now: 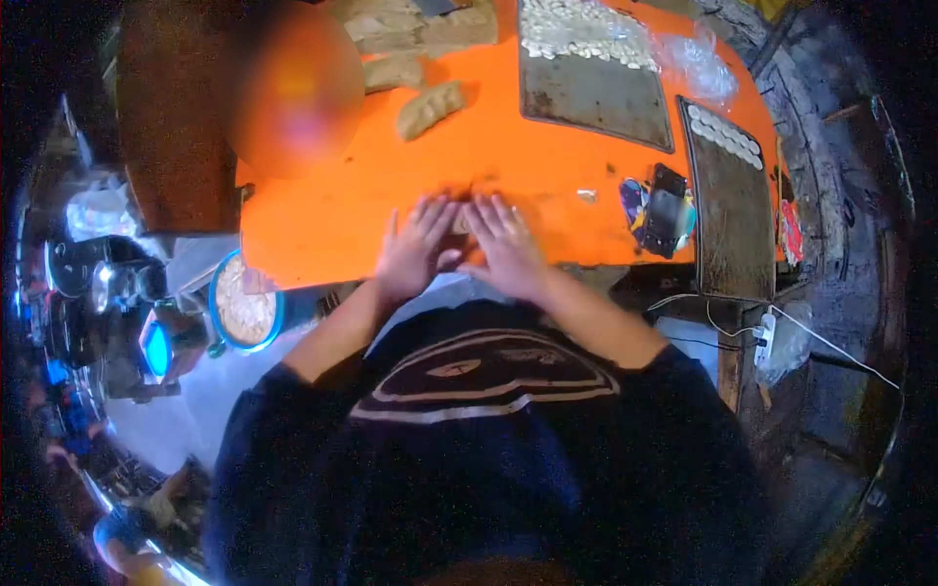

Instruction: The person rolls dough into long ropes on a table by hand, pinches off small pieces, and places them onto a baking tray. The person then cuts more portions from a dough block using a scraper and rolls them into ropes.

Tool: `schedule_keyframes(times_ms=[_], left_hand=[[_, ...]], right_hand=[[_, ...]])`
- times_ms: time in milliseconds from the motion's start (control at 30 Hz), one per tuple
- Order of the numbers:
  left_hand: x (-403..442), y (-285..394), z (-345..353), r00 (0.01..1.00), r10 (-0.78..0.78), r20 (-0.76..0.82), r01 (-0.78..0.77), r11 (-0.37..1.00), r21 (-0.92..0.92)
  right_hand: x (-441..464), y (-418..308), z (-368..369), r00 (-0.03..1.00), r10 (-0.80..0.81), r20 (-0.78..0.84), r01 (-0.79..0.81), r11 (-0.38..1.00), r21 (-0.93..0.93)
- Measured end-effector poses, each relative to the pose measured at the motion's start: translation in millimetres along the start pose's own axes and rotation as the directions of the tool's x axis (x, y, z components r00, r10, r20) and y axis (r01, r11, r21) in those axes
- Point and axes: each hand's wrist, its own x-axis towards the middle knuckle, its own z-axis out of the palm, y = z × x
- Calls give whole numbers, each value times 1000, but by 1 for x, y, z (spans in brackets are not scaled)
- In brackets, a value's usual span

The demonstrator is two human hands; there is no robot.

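Note:
Near the front edge of the orange tabletop (332, 220), my left hand (415, 249) lies palm down with its fingers stretched out. My right hand (506, 249) rests beside it in the same flat pose, the fingertips of both almost meeting. A small brownish patch shows in the gap between them, too blurred to name. Whatever may lie under the palms is hidden. Beyond the hands sits a tan block with notched edges (430, 109), apart from both. To the right of my right hand is a small white scrap (586, 195).
A dark tray (596, 103) at the back holds many small pale pieces; a second tray (733, 215) at right bears rows of white discs. Nearby lie a black phone-like object (669, 210) and clear plastic (703, 68). A blue-rimmed basin (217, 293) stands lower left, a power strip (767, 337) lower right.

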Motion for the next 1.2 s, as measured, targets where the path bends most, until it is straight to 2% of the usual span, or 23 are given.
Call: schedule_keyframes(times_ms=[33,100,133,200,267,367,433,467,533,600,633,700,767,800,867,933,967,1033,1100,1133,1200], left_hand=[[-2,6,-8,992,-62,110,63,998,-8],[8,15,-1,997,-51,62,51,999,11],[16,21,6,999,-40,18,40,999,19],[30,31,25,998,-16,-62,17,999,28],[70,11,44,993,-53,-101,59,997,51],[141,-18,44,899,-82,-430,194,955,225],[161,-28,37,875,-106,-472,196,970,146],[156,-27,39,876,-118,-468,211,966,151],[140,-20,45,922,-219,-320,236,972,15],[90,5,53,938,-158,-310,210,968,141],[66,15,51,937,-71,-342,127,981,144],[26,37,37,975,-113,-194,138,983,122],[8,41,21,976,-117,-185,132,988,73],[1,43,16,978,-119,-169,123,992,13],[-3,34,9,984,-109,-144,94,990,-105],[14,5,26,983,-106,-149,98,994,-54],[33,-12,34,982,-107,-156,99,993,-62],[80,-45,50,949,-157,-274,182,981,70],[120,-65,35,866,-91,-492,139,988,62],[131,-74,36,865,-89,-493,131,990,51],[137,-87,39,854,50,-518,33,988,149]], right_hand=[[-9,0,-12,998,-10,62,5,996,87],[-10,12,-57,972,161,174,-198,954,224],[-19,28,-61,973,158,169,-194,955,224],[-40,59,-65,959,280,34,-281,941,188],[-59,68,-69,961,268,68,-276,942,189],[-73,74,-69,969,205,138,-230,951,206],[-76,80,-71,968,202,146,-234,939,252],[-75,83,-73,967,212,144,-245,926,288],[-73,81,-75,962,234,140,-269,893,360],[-64,73,-77,967,219,127,-252,884,393],[-58,65,-77,969,219,115,-247,875,416],[-45,48,-74,971,222,94,-240,856,457],[-30,22,-50,985,112,128,-139,964,227],[-24,8,-40,986,107,129,-135,965,224],[-11,-11,-21,995,-49,82,46,998,46],[7,-10,3,981,108,159,-88,988,-125],[23,-1,13,981,105,163,-83,987,-135],[59,29,30,950,309,-34,-309,928,-210],[99,63,35,922,362,-136,-385,894,-230],[109,78,39,920,367,-135,-390,889,-241],[115,97,46,932,211,-294,-284,930,-234]])
